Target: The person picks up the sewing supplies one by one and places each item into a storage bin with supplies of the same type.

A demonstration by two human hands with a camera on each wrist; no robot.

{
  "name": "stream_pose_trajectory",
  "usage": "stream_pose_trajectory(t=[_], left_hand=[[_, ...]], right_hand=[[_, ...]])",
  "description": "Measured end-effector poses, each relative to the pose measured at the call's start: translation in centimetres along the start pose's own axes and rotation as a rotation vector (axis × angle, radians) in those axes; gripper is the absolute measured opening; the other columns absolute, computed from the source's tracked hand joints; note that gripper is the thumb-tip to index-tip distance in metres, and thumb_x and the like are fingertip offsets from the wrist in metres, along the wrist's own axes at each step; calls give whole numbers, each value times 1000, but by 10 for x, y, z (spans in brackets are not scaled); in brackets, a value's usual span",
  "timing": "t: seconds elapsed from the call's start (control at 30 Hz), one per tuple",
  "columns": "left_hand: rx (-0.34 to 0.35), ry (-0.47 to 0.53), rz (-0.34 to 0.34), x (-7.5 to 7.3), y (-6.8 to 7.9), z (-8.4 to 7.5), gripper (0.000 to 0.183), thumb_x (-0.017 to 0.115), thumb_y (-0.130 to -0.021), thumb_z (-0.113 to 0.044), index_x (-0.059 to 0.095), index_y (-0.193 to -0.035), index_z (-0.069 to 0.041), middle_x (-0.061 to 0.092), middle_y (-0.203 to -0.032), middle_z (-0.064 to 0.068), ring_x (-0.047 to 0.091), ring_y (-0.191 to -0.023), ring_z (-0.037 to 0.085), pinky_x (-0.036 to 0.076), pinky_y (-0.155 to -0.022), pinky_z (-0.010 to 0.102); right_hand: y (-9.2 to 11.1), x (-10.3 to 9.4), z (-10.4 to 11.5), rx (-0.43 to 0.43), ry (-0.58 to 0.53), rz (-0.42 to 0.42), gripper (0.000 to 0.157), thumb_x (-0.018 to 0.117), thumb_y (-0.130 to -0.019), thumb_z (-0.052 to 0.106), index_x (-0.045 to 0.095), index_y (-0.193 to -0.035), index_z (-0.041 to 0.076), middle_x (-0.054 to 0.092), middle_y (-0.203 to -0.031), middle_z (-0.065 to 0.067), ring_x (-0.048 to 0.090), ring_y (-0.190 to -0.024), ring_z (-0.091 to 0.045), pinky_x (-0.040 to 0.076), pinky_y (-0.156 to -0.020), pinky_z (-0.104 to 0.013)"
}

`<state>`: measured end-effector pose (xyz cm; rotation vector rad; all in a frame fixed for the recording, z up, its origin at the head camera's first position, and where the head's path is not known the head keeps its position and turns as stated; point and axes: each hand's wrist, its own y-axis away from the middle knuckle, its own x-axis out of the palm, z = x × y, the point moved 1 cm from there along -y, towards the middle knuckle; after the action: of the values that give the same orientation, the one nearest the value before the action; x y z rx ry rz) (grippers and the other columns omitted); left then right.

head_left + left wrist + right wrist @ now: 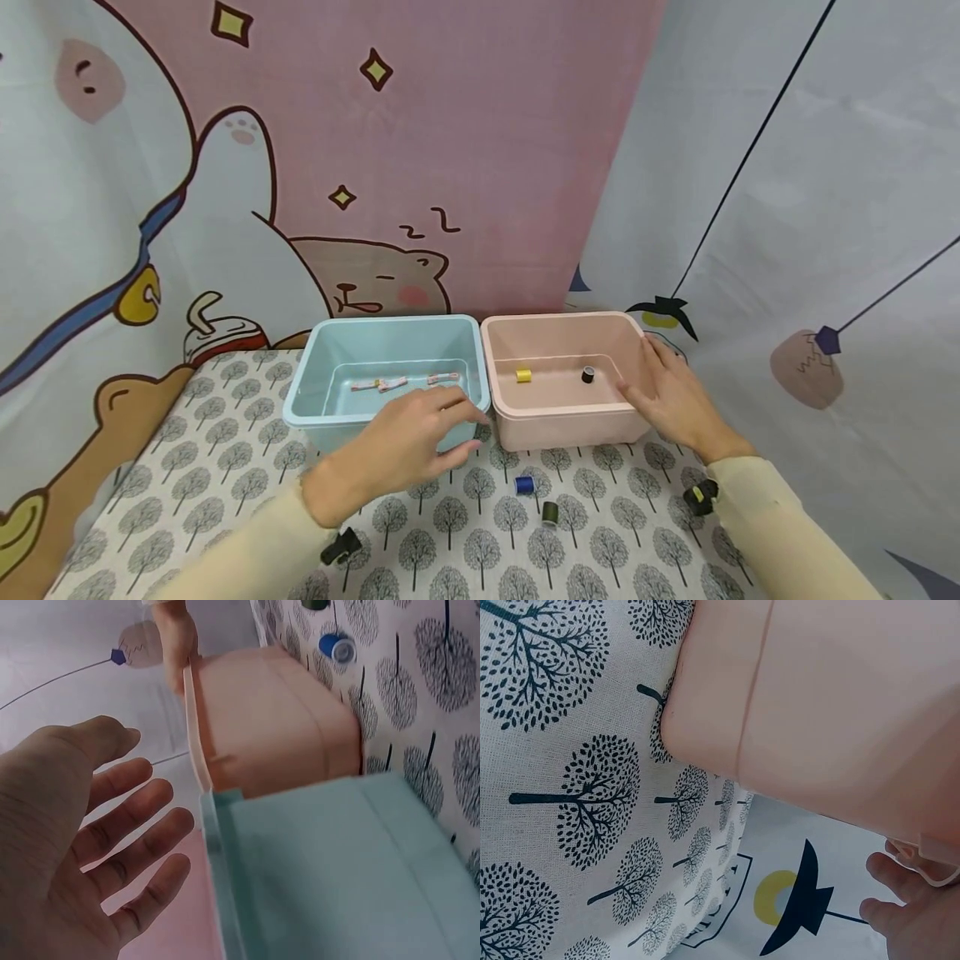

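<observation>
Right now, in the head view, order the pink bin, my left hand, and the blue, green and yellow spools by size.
Largest to smallest:
Pink bin
Left hand
Blue spool and green spool: too alike to rank
Yellow spool, farther back

Light-blue rectangular bin [397,337] and peach-pink rectangular bin [570,431]: both plastic-looking, smooth, satin-matt from where I'm standing. White tree-print table cover [247,433]: cloth, coarse visible weave, matt. Pink-and-white cartoon hanging [510,167]: cloth, faint wrinkles. Small cylindrical blue spool [524,485]: smooth, plastic-looking pale end. Cream sleeves [780,517]: soft matt cloth.
</observation>
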<state>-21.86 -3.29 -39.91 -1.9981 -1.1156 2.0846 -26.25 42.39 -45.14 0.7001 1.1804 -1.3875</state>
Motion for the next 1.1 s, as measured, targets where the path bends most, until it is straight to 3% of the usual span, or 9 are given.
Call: stream_pose_trajectory(t=[0.37,0.57,0.8,0.93,1.1], left_hand=[[-3,30,99,29,4,-17,30,89,-105,-33,83,-130,-18,81,-118,-6,77,-96,6,68,-88,20],[-25,40,198,49,8,-23,31,86,-107,-37,83,-134,-20,81,-121,-7,75,-95,4,66,-86,17],[-83,94,322,73,10,-22,35,82,-111,-35,80,-143,-22,80,-130,-7,72,-97,0,63,-89,13],[-96,113,361,85,7,-21,37,81,-111,-36,79,-145,-21,80,-128,-6,69,-94,-3,59,-86,7],[-111,116,391,99,5,-19,41,82,-110,-38,77,-149,-25,77,-130,-6,68,-97,-4,61,-86,10]], right_hand=[[0,-2,5,20,42,25,103,54,-116,64,19,-182,-8,21,-190,-35,31,-170,-66,32,-133,-88],[1,-4,6,21,31,21,103,55,-116,64,21,-181,-9,21,-190,-34,30,-170,-65,32,-134,-88],[0,-4,5,27,38,36,103,53,-116,65,19,-182,-7,19,-191,-33,28,-171,-65,30,-135,-87],[-1,-3,3,29,41,39,104,52,-117,66,17,-183,-6,18,-192,-33,26,-172,-64,29,-136,-87],[-1,-3,3,19,46,32,104,54,-116,66,19,-183,-6,20,-191,-33,29,-171,-64,31,-135,-87]])
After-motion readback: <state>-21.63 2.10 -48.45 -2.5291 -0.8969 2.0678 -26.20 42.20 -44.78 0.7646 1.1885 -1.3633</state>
